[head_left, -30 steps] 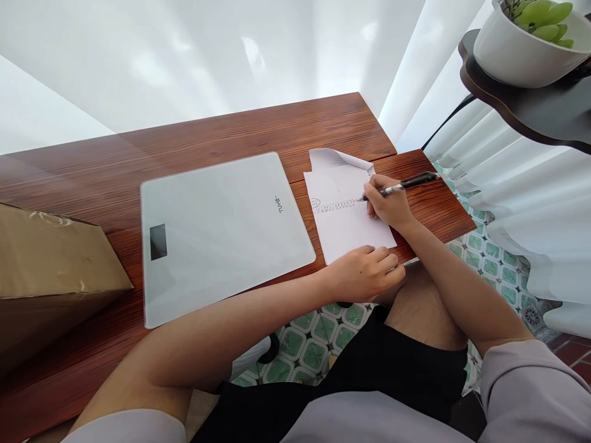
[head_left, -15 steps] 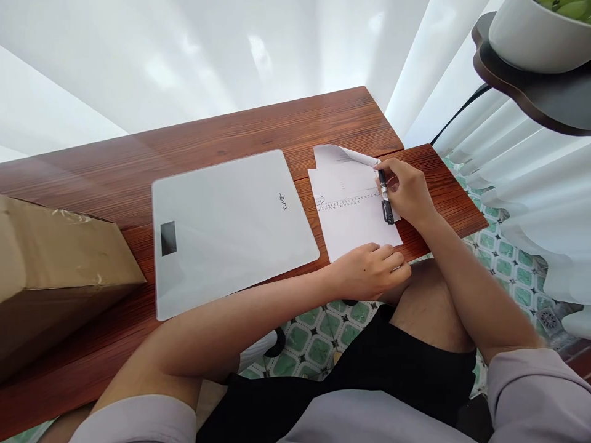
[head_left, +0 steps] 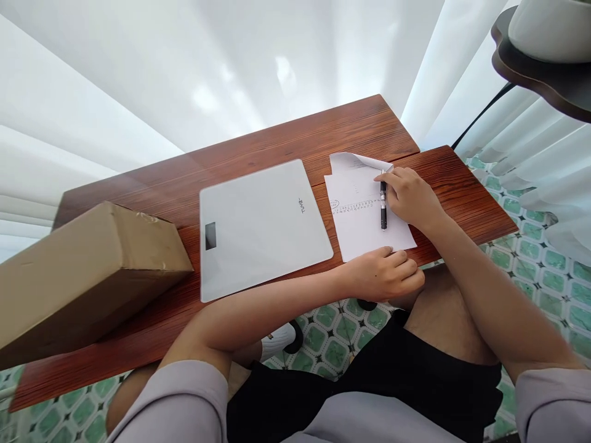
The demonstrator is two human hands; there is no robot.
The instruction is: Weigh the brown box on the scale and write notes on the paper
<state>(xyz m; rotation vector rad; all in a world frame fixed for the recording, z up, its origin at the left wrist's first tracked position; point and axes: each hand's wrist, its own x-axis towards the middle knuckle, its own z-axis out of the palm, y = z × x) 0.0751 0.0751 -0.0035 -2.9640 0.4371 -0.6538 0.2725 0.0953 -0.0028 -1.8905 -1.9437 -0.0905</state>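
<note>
White sheets of paper (head_left: 369, 231) with a printed row of characters and a circled mark lie on the table, their top corner curled up. Across the right part of the paper is a black pen (head_left: 383, 212). My right hand (head_left: 410, 194) has its thumb and fingers closed at the pen's far end, the capped end pointing toward me. My left hand (head_left: 390, 274) rests at the paper's near edge with curled fingers; its inner side is hidden. Left of the paper lies a flat white scale (head_left: 263, 227) with a small dark display.
A brown cardboard box (head_left: 92, 271) sits at the left of the dark wooden table (head_left: 258, 144). A white pot (head_left: 549, 31) stands on a dark wavy-edged stand (head_left: 538, 77) at upper right. White curtains (head_left: 231, 67) hang behind; green tiles (head_left: 335, 354) cover the floor.
The view has shifted left, showing more of the box. The pen has swung straighter and now lies flatter on the paper under my right fingers. My left hand stays at the paper's edge.
</note>
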